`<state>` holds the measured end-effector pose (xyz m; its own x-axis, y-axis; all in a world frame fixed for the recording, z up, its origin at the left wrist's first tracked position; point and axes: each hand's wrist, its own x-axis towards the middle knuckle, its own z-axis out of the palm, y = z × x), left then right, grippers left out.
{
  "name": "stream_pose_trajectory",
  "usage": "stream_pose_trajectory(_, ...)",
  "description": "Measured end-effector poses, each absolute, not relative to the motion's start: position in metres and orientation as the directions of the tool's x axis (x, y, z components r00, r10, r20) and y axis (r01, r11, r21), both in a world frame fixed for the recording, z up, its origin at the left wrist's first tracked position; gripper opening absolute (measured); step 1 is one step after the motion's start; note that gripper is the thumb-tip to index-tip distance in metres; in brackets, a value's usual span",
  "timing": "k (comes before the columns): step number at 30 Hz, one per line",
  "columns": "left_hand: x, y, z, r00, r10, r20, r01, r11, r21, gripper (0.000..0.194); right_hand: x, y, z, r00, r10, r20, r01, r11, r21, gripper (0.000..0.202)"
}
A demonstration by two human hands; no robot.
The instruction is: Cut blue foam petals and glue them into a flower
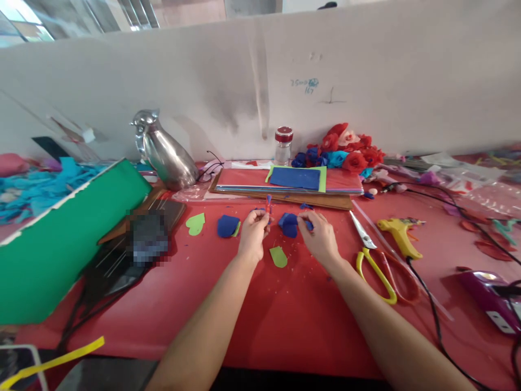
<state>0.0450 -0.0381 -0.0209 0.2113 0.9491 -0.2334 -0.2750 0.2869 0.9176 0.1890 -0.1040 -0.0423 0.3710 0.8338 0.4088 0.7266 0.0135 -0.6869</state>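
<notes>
Your left hand [253, 227] pinches a thin red stick [268, 206]; your right hand [319, 234] pinches a blue petal [288, 224]. It looks like petal fitting; next needs careful alignment.

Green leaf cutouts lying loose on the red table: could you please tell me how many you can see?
2. One leaf cutout lies left of the left hand, beyond the blue petals. The other leaf cutout lies between the two wrists. Others may be hidden under the hands or petals.
</notes>
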Motion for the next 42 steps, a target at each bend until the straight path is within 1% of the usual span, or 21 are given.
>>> stream_pose_trajectory(2,0.047,-0.040,-0.023,0.221,0.948,-0.227,-0.250,0.281,0.927,0.017,0.189,-0.103,-0.044,0.457,0.824,0.335,0.574,0.015,-0.818,0.020)
stream_pose_trajectory(3,0.049,-0.042,-0.024,0.221,0.951,-0.216,-0.234,0.267,0.935,0.017,0.189,-0.103,-0.045,0.478,0.828,0.292,0.501,0.016,-0.865,0.021)
stream_pose_trajectory(7,0.056,-0.049,-0.030,0.238,0.956,-0.173,-0.151,0.212,0.965,0.019,0.186,-0.099,-0.048,0.504,0.854,0.128,0.210,0.023,-0.977,0.022)
stream_pose_trajectory(9,0.058,-0.051,-0.032,0.267,0.949,-0.170,-0.134,0.211,0.968,0.025,0.184,-0.098,-0.048,0.504,0.861,0.064,0.059,0.040,-0.997,0.023)
stream_pose_trajectory(11,0.059,-0.052,-0.034,0.308,0.936,-0.174,-0.131,0.222,0.966,0.028,0.183,-0.098,-0.045,0.499,0.866,0.035,-0.050,0.069,-0.996,0.025)
stream_pose_trajectory(14,0.059,-0.051,-0.034,0.341,0.927,-0.159,-0.159,0.224,0.962,0.021,0.180,-0.100,-0.040,0.501,0.866,0.016,-0.141,0.100,-0.985,0.027)
stream_pose_trajectory(17,0.058,-0.051,-0.031,0.334,0.934,-0.129,-0.212,0.208,0.955,0.021,0.177,-0.103,-0.035,0.463,0.886,-0.021,-0.218,0.091,-0.972,0.031)
stream_pose_trajectory(18,0.057,-0.052,-0.030,0.335,0.934,-0.125,-0.216,0.206,0.954,0.022,0.176,-0.104,-0.035,0.438,0.898,-0.028,-0.218,0.076,-0.973,0.032)
stream_pose_trajectory(20,0.057,-0.053,-0.028,0.334,0.936,-0.116,-0.202,0.191,0.960,0.023,0.176,-0.105,-0.034,0.414,0.910,-0.019,-0.157,0.051,-0.986,0.031)
stream_pose_trajectory(22,0.057,-0.055,-0.025,0.319,0.943,-0.093,-0.187,0.159,0.969,0.021,0.178,-0.106,-0.033,0.460,0.887,0.033,-0.066,0.071,-0.995,0.025)
stream_pose_trajectory(24,0.058,-0.057,-0.022,0.319,0.946,-0.060,-0.188,0.126,0.974,0.018,0.180,-0.108,-0.031,0.520,0.848,0.099,-0.015,0.125,-0.992,0.021)
stream_pose_trajectory(27,0.058,-0.060,-0.019,0.363,0.932,-0.019,-0.182,0.091,0.979,0.020,0.182,-0.112,-0.025,0.543,0.823,0.166,-0.032,0.217,-0.976,0.016)
stream_pose_trajectory(31,0.058,-0.064,-0.019,0.378,0.926,0.000,-0.168,0.068,0.983,0.019,0.182,-0.117,-0.016,0.505,0.841,0.195,-0.104,0.284,-0.953,0.016)
stream_pose_trajectory(34,0.058,-0.064,-0.018,0.338,0.941,0.022,-0.179,0.041,0.983,0.019,0.181,-0.119,-0.015,0.469,0.863,0.188,-0.134,0.280,-0.951,0.018)
stream_pose_trajectory(37,0.058,-0.065,-0.017,0.311,0.950,0.011,-0.194,0.053,0.980,0.020,0.181,-0.119,-0.016,0.436,0.881,0.185,-0.113,0.257,-0.960,0.016)
stream_pose_trajectory(42,0.059,-0.066,-0.015,0.326,0.945,-0.021,-0.211,0.094,0.973,0.021,0.181,-0.120,-0.016,0.471,0.856,0.214,-0.082,0.284,-0.955,0.014)
